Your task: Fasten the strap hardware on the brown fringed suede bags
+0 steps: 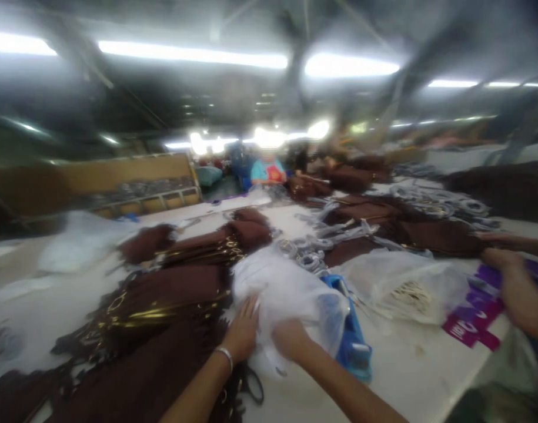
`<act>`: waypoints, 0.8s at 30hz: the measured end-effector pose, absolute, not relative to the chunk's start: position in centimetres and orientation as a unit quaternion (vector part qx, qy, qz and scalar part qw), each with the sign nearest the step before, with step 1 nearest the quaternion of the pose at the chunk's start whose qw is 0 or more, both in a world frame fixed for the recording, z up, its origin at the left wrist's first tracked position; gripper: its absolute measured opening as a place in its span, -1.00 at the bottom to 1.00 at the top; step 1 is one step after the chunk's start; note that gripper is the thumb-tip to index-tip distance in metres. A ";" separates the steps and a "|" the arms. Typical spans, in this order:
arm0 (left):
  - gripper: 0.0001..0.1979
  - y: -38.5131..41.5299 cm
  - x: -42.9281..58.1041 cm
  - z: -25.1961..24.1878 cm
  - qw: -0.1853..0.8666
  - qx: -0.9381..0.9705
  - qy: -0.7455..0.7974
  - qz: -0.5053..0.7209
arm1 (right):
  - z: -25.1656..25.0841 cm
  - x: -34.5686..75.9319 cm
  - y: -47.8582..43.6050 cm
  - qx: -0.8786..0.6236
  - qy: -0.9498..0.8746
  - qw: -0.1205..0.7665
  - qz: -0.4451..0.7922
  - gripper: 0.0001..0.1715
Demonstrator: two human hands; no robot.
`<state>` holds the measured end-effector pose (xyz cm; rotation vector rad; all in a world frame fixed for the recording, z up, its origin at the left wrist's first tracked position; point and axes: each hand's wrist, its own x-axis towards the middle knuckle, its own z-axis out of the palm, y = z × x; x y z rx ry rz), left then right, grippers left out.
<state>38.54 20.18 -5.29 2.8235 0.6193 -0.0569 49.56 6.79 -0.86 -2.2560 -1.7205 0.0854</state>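
A white translucent plastic bag (280,276) lies on the table in front of me, its front part under both hands. My left hand (244,329), with a bracelet at the wrist, rests on the bag's left side with its fingers stretched out. Against the front of the bag, my right hand (291,339) is curled closed; its fingertips are hidden, so I cannot make out what they grip. A blue tape dispenser (356,346) stands at the bag's right. Black-handled scissors (253,385) lie just below my left hand.
Stacks of brown fabric pouches (176,282) with gold zippers cover the left side. Grey straps (313,249) and more brown pieces (436,235) lie farther back. At right, another person's hand (515,288) is beside purple printed cards (475,311) and a clear bag (410,282).
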 end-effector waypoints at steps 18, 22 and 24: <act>0.14 12.4 37.0 3.0 0.322 0.924 0.180 0.100 | 5.7 55.1 0.9 -0.910 -0.355 0.202 -0.070 -0.77; 0.03 10.3 38.4 -0.9 0.354 0.876 0.259 0.199 | 5.1 48.2 5.6 -0.863 -0.439 0.248 -0.031 -0.84; -0.25 9.9 39.5 -3.1 0.364 0.860 0.291 0.206 | 3.9 45.7 7.2 -0.862 -0.437 0.258 -0.005 -0.82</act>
